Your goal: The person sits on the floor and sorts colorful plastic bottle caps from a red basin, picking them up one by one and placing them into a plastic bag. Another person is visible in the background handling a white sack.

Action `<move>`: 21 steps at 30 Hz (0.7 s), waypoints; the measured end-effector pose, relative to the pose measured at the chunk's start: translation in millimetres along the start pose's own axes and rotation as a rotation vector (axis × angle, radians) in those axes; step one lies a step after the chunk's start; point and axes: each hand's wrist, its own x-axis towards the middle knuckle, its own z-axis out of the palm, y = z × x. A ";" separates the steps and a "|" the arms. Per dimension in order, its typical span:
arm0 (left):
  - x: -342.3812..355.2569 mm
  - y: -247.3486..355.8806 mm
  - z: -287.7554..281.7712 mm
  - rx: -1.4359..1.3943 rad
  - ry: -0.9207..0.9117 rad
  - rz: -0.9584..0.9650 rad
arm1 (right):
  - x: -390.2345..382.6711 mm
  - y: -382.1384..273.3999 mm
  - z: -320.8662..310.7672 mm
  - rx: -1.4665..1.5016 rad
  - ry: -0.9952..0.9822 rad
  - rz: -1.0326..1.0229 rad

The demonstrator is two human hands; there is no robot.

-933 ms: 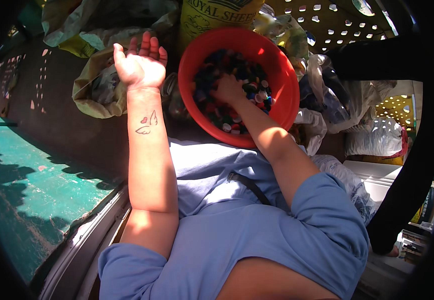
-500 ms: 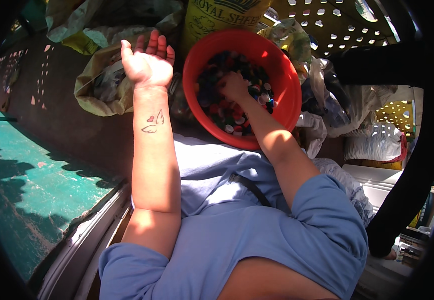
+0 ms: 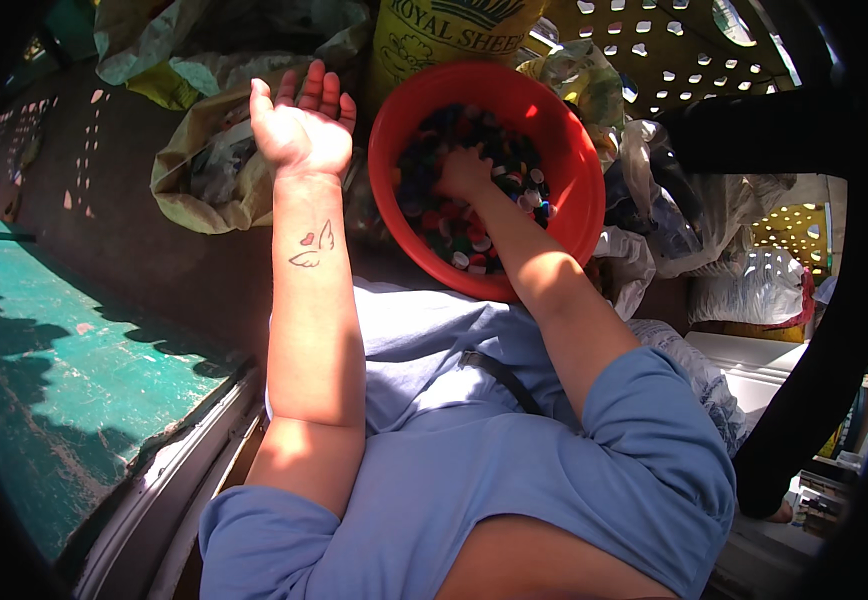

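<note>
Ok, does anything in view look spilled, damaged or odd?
I see no spill: the visible caps lie inside the red basin, where the right hand is. The green surface at left does look worn, its paint scuffed and streaked pale.

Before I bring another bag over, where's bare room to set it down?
Bare: the green surface beside the pale ledge, and dark ground between it and the open bag. Crowded: around the red basin, yellow sack beyond it, bags on its right.
</note>
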 end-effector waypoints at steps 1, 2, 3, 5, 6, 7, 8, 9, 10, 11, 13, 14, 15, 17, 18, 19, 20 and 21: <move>-0.5 -0.8 1.4 0.004 0.001 -0.001 | 1.8 1.4 2.9 -0.002 -0.002 0.009; -0.6 -0.6 1.5 0.006 0.006 0.003 | 2.1 0.6 4.7 0.008 0.008 -0.001; -0.4 -0.6 1.5 0.004 0.005 0.003 | 1.5 -0.1 6.8 0.019 0.019 -0.011; -0.1 -1.0 1.0 -0.001 0.002 0.001 | 1.7 0.1 8.5 0.038 0.022 -0.031; 0.0 -0.8 0.9 -0.002 0.001 -0.001 | 1.6 1.3 8.7 0.046 0.014 -0.041; 0.3 -0.6 0.9 -0.003 -0.001 -0.002 | 1.6 2.3 9.1 0.055 0.006 -0.051; 0.1 -0.4 1.1 -0.004 -0.003 -0.004 | 0.8 2.0 8.8 0.040 0.006 -0.054; 0.0 -0.6 1.0 -0.003 0.000 -0.004 | -0.1 1.3 8.9 0.025 0.005 -0.057; -0.1 -1.1 0.7 -0.003 0.003 -0.003 | -1.4 1.3 9.0 0.011 0.005 -0.059; -0.1 -0.4 0.3 -0.002 0.007 0.001 | -3.7 0.0 6.1 0.001 0.015 -0.071; 0.0 1.4 -0.9 -0.001 0.006 0.005 | -9.0 -0.9 -1.1 -0.018 0.034 -0.096; 0.1 1.5 -0.8 -0.002 0.003 0.002 | -9.0 3.4 -2.8 0.038 0.005 -0.094; -0.1 2.0 -0.8 -0.002 0.005 0.005 | -7.4 10.0 -5.6 0.094 -0.023 -0.093; -0.4 2.8 -0.7 -0.003 0.006 0.009 | -0.5 26.8 -5.8 0.240 -0.059 -0.103; 0.1 1.8 -0.3 -0.005 0.003 0.003 | 4.3 38.3 -1.5 0.328 -0.063 -0.109; 0.3 0.5 -0.6 -0.006 0.000 -0.004 | 7.6 50.0 3.6 0.417 -0.065 -0.114; 0.4 0.3 -1.1 -0.009 -0.002 -0.003 | 3.7 53.2 -2.3 0.558 -0.092 -0.063; -0.6 0.2 -1.1 -0.011 0.002 -0.001 | -1.7 56.5 -9.0 0.700 -0.119 -0.009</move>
